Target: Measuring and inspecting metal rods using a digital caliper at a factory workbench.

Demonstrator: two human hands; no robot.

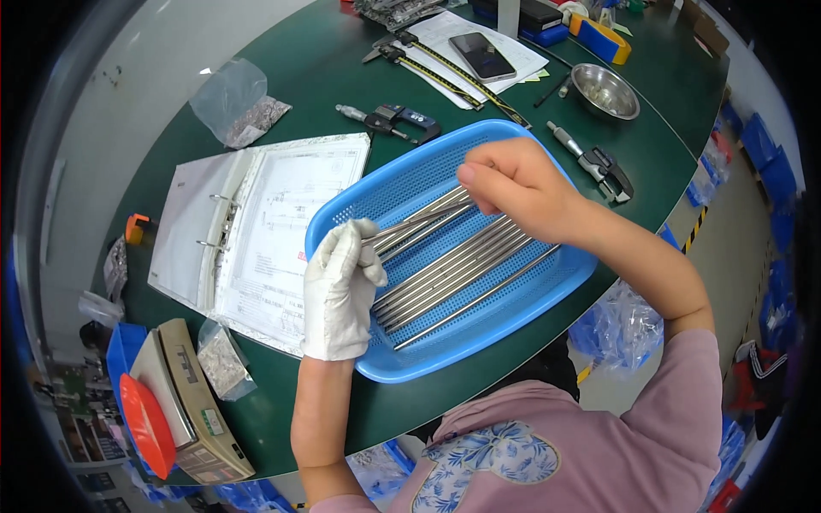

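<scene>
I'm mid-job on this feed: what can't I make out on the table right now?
All in the head view:
- Right hand: its curled fingers hide their own tips, so whether they grip a rod is unclear.
- Metal rods: the right hand covers the far ends of some.
- Steel bowl: contents too small to identify.
- Micrometers: displays too small to read.
- Metallic pile: cut off by the top edge.

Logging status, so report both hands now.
Left hand: gloved, closed on a metal rod.
Right hand: bare, curled; whether it grips anything cannot be told.
</scene>
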